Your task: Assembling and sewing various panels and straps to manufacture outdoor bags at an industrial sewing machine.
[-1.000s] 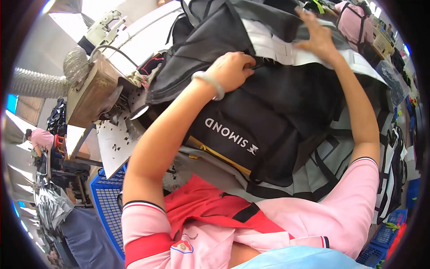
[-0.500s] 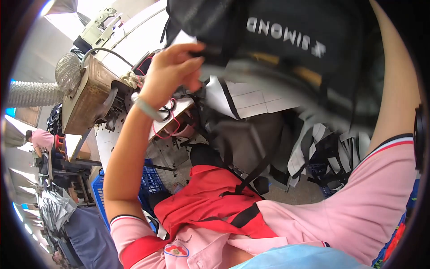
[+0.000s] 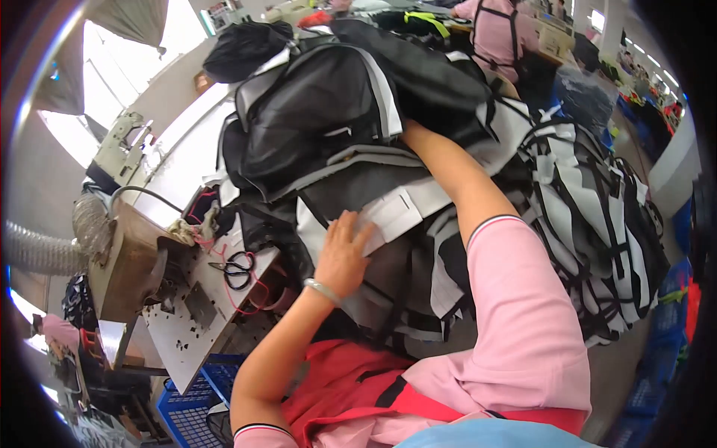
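A black and grey backpack point(image 3: 310, 112) lies in front of me on a heap of similar sewn pieces, its white lining edge showing. My right hand point(image 3: 415, 136) reaches under a black flap of the pile; its fingers are hidden. Lower down, my left hand point(image 3: 343, 252) lies with fingers stretched over a white strip point(image 3: 396, 213) sewn to dark grey fabric, touching the panel's edge. A grey-brown panel point(image 3: 381, 280) hangs below that hand toward my red apron.
At the left, black-handled scissors point(image 3: 237, 270) and a pink cord lie on a white worktable point(image 3: 187, 328) beside a machine with a ribbed duct point(image 3: 45, 246). Blue crates point(image 3: 183, 407) stand beneath. More bag pieces point(image 3: 590, 216) are piled at right. Another person point(image 3: 500, 33) works beyond the pile.
The backpack, raised before me earlier, now rests on the pile turned another way. My left hand has come down onto the fabric, and my right has gone under the flap. The view has shifted.
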Tool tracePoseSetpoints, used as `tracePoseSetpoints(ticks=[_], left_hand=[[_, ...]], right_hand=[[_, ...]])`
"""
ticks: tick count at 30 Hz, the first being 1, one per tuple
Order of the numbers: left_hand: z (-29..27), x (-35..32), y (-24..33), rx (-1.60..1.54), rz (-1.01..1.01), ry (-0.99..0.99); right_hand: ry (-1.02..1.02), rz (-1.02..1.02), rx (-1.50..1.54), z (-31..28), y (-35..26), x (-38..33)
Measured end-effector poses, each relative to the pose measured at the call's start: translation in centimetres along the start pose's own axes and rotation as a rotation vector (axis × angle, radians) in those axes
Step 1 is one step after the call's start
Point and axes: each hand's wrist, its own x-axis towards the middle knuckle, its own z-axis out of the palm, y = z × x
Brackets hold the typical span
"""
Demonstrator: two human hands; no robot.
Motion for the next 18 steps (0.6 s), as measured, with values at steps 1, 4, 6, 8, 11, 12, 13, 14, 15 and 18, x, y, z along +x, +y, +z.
tracePoseSetpoints(ticks=[1,4,6,8,11,12,13,14,15,18], left_hand=[[0.1,-0.2,-0.1,0.025,-0.015,0.026],[-2.2,-1.6,0.7,-0.003,-0.024,0.105],[-3.5,-0.5,3.6,-0.117,0.095,0.155],[-5.6,-4.6,2.0,-0.108,-0.056,0.206],[-6.2,-7.4,3.6,-0.193,-0.010,0.232],[-6.2,-9.0,3.5,-0.195,-0.010,0.232],[-6.1,-10.8,3.3,-0.214,-0.062,0.244],[-5.8,-12.6,3.0,-0.234,-0.116,0.255],[-5.3,-14.4,2.7,-0.257,-0.150,0.277],[-3.9,-20.3,1.0,-0.328,-0.328,0.316]], right_hand=[[0.055,-0.050,-0.054,-0.2,-0.4,0.8],[0.202,-0.136,-0.211,0.6,0.2,0.5],[-0.180,-0.267,-1.502,-5.0,5.9,-2.8],[-0.044,-0.283,-0.870,-2.3,-1.7,2.7],[0.016,0.033,-0.359,-6.8,-1.8,-0.3],[0.015,0.034,-0.359,-7.2,-3.0,-0.6],[0.069,0.198,-0.271,-7.6,-4.3,-0.9],[0.120,0.362,-0.181,-7.9,-5.7,-1.2],[0.111,0.270,-0.244,-8.9,-6.3,-2.1],[0.326,0.221,-0.152,-9.8,-10.5,-2.3]])
